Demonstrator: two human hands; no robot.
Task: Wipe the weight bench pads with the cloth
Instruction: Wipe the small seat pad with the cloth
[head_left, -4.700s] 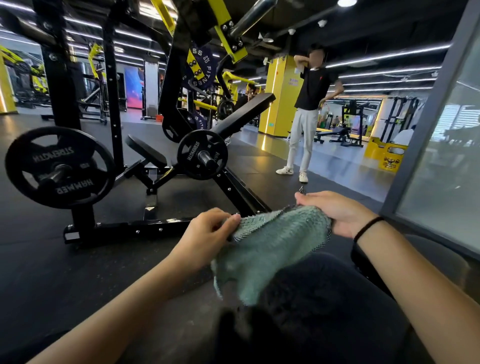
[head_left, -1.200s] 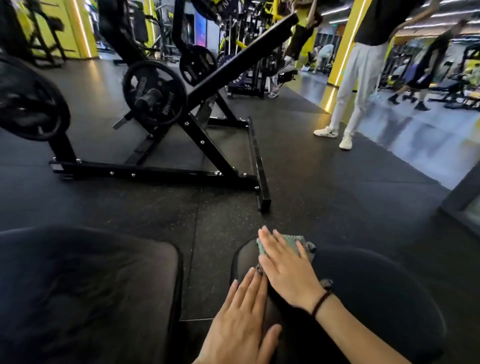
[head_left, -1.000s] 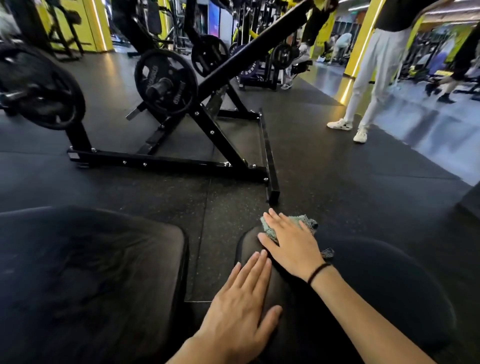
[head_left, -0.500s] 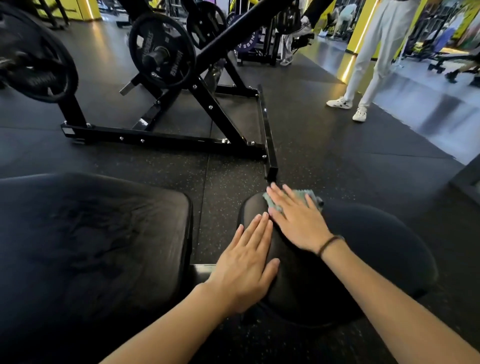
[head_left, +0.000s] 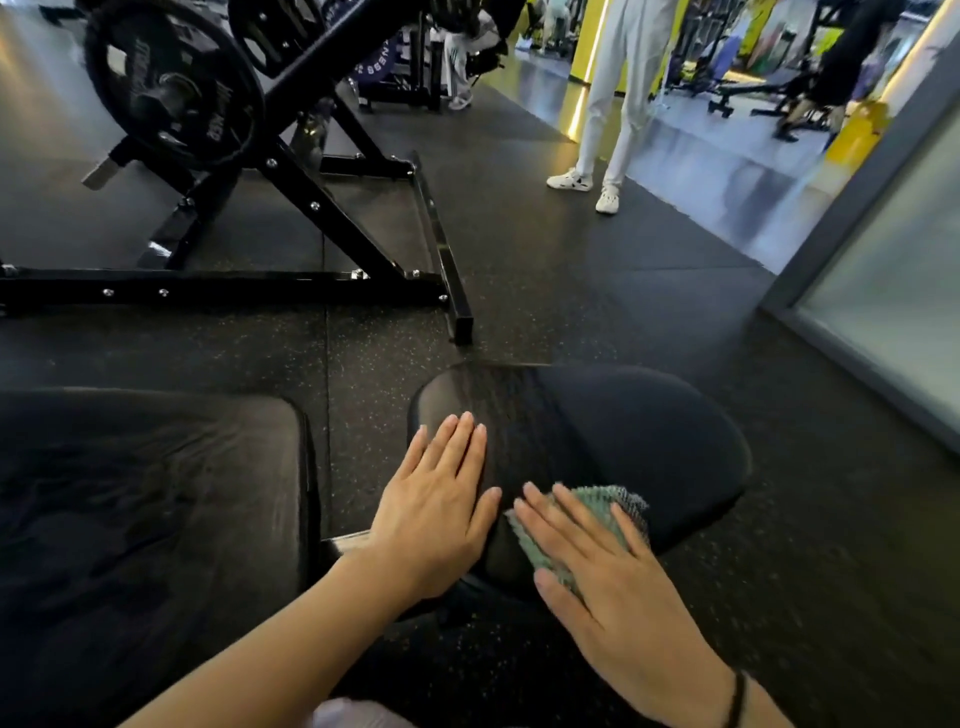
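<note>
now the flat right hand (head_left: 613, 587) has pulled the cloth (head_left: 597, 506) nearer, left hand (head_left: 436, 514) flat on the pad (head_left: 623, 426).

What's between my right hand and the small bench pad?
The green cloth, pressed under the right hand onto the small pad, shown in the head view.

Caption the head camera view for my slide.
Right hand presses green cloth on the round bench pad, left hand flat beside it.
</note>
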